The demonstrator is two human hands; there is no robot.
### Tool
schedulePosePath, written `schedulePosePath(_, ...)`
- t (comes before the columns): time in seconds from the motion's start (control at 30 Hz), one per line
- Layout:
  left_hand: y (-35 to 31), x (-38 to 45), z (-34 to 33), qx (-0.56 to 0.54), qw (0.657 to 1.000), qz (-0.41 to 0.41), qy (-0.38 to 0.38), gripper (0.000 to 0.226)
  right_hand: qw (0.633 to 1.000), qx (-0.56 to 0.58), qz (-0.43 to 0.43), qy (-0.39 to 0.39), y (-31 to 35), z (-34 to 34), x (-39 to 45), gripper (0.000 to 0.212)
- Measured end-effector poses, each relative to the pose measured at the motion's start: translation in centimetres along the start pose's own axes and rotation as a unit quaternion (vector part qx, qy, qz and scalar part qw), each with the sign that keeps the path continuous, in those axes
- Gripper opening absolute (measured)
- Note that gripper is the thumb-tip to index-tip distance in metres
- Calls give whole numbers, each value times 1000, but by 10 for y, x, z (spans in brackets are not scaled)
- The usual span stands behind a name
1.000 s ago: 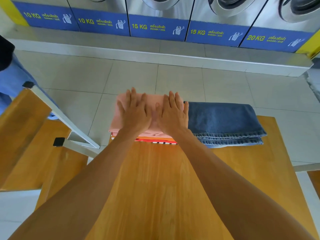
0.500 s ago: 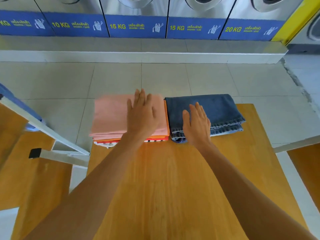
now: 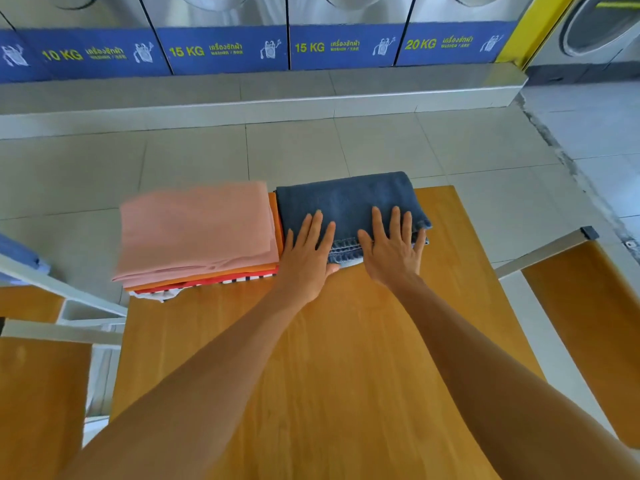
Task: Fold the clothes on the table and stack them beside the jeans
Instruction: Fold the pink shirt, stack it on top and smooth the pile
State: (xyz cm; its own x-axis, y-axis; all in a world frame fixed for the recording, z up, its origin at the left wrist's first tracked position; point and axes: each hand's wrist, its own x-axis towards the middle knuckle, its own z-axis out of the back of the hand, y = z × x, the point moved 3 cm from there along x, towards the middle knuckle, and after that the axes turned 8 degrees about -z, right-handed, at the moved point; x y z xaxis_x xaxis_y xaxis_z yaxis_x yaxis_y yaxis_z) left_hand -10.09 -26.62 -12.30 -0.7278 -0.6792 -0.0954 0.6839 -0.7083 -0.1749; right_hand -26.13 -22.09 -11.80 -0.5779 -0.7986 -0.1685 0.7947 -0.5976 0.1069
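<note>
Folded clothes stack (image 3: 197, 233) touches folded jeans (image 3: 346, 199).

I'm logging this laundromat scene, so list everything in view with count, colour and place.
jeans: one, dark blue, folded, far edge of table
folded clothes stack: one, pink on top, orange, red and white below, touching the jeans' left side
table: one, wooden, centre
benches: wooden, both sides of table
washing machines: row, steel with blue labels, far wall
left hand: flat on jeans' near left edge
right hand: flat on jeans' near right part
</note>
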Motion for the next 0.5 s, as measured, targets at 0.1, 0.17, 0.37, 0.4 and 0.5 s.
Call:
schedulePosePath(0.1,1,-3,0,14,1000,4,6,78,1000,-16,-3,3,0,-1,-5,66)
schedulePosePath(0.17,-2,-3,1,20,1000,10,8,76,1000,-29,-4,8,0,-1,-8,65)
schedulePosePath(0.37,-2,-6,0,19,1000,18,13,74,998,-50,-6,39,0,1,-22,64)
schedulePosePath(0.4,-2,-7,1,17,1000,19,17,74,998,-51,-4,39,0,3,-24,63)
schedulePosePath(0.5,-3,-5,8,-5,999,28,44,76,999,-15,15,-38,0,20,-15,56)
